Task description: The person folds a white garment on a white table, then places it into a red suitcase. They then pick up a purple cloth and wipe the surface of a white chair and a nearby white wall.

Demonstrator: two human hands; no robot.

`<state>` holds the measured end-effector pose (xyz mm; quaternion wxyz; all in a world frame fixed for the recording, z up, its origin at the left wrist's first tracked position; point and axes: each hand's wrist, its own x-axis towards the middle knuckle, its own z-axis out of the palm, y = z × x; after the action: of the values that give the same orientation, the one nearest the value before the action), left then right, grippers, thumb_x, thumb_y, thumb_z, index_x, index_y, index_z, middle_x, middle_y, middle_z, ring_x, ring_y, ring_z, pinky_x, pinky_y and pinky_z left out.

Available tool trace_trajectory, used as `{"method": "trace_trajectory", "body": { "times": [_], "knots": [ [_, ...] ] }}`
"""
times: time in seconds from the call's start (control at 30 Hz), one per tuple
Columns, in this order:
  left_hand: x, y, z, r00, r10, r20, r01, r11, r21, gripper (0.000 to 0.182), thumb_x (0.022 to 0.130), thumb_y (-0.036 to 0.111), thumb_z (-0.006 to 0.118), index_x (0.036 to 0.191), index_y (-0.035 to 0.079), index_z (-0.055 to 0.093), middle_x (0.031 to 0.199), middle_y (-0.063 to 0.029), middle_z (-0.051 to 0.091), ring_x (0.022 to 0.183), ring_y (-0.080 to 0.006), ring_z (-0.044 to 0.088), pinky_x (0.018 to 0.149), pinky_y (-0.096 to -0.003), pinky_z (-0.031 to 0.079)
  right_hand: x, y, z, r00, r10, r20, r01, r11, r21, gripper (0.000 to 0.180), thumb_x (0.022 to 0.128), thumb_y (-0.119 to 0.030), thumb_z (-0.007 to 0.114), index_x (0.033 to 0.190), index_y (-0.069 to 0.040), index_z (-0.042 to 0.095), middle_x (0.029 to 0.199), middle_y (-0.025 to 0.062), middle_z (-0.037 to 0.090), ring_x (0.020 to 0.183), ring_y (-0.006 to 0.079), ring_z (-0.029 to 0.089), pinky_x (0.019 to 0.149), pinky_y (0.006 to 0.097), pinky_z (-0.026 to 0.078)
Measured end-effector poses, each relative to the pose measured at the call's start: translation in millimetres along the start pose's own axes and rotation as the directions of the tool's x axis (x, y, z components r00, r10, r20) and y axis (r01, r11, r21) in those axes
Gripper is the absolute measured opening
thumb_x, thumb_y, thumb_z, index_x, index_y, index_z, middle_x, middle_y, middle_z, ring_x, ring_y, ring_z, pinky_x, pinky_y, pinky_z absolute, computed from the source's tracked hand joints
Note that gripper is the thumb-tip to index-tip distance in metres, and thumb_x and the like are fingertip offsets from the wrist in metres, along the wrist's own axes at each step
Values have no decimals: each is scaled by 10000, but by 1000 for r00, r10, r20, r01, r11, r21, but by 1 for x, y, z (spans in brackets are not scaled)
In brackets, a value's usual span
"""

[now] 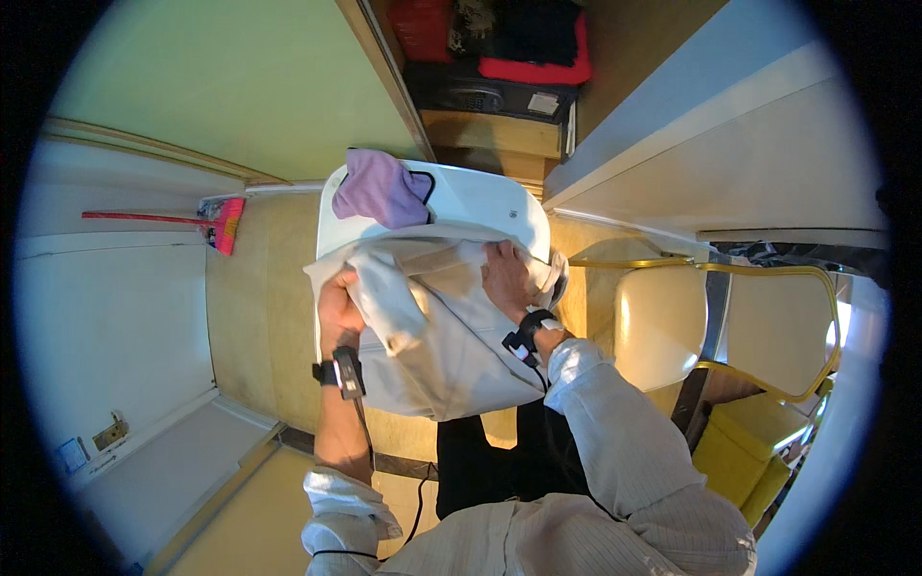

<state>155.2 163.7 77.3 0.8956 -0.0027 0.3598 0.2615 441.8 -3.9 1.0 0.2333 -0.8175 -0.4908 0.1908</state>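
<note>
A light beige fabric garment (pixel 446 345) lies bunched over a white board or tabletop (pixel 482 191) and hangs over its near edge. My left hand (pixel 340 306) grips a raised fold at the garment's left side; some of its fingers are hidden by the cloth. On the right, my right hand (pixel 506 277) rests on the garment near its upper edge, fingers bent down onto the fabric; whether it pinches the cloth is unclear. A purple cloth (pixel 382 189) with dark edging lies crumpled at the board's far left. Both wrists wear black straps with small devices and cables.
A chair with a gold frame and cream seat (pixel 659 327) stands to the right. A pink broom (pixel 229 227) is by the left wall. Beyond the board, an open cupboard holds a black safe (pixel 490 97) and folded red and black fabric. A yellow upholstered seat (pixel 738 446) is at lower right.
</note>
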Motion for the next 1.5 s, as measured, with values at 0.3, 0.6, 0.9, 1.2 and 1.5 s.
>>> {"method": "trace_trajectory", "body": {
  "times": [0.3, 0.6, 0.9, 1.2, 1.5],
  "knots": [
    [-5, 6, 46, 969, -86, 232, 72, 995, 65, 269, 936, 148, 573, 1106, -24, 691, 1006, -177, 768, 881, -340, 742, 844, -478, 625, 11, 29, -17, 991, -88, 104, 68, 981, 183, 174, 957, -41, 590, 1098, -29, 691, 1121, 219, 726, 1013, 433, 687, 868, 515, 554],
    [2, -4, 67, 985, -33, 168, 15, 994, 106, 300, 1064, 238, 569, 1165, -14, 697, 1049, -152, 777, 894, -300, 752, 824, -447, 638, 41, 16, -19, 958, -167, 234, 157, 986, 62, 377, 948, -93, 637, 1323, -58, 643, 1227, 179, 714, 1175, 385, 660, 979, 483, 543],
    [-15, 5, 104, 991, -134, -11, 126, 900, 418, 301, 1020, 175, 714, 1254, -11, 672, 1150, -128, 764, 993, -269, 764, 901, -418, 646, 66, -10, -19, 945, -119, 306, 116, 993, 28, 720, 876, -113, 703, 1558, -106, 472, 1570, 231, 418, 1458, 429, 407, 1212, 499, 402],
    [-25, -8, 100, 998, 18, 55, -46, 825, 564, 367, 1027, 123, 687, 1365, -8, 630, 1230, -128, 745, 1062, -238, 749, 974, -387, 614, 50, 7, -25, 942, -178, 286, 183, 983, 7, 365, 913, -137, 650, 1255, -16, 689, 1502, 253, 494, 1433, 460, 432, 1124, 553, 467],
    [-11, 5, 116, 991, -31, 127, -26, 903, 428, 371, 1055, 146, 630, 1394, 2, 584, 1294, -165, 706, 1159, -294, 713, 1048, -456, 583, 54, -20, 19, 762, -490, 423, 362, 865, 348, 619, 827, -88, 610, 1445, -62, 603, 1475, 230, 573, 1371, 421, 521, 1116, 512, 474]
  ]
}}
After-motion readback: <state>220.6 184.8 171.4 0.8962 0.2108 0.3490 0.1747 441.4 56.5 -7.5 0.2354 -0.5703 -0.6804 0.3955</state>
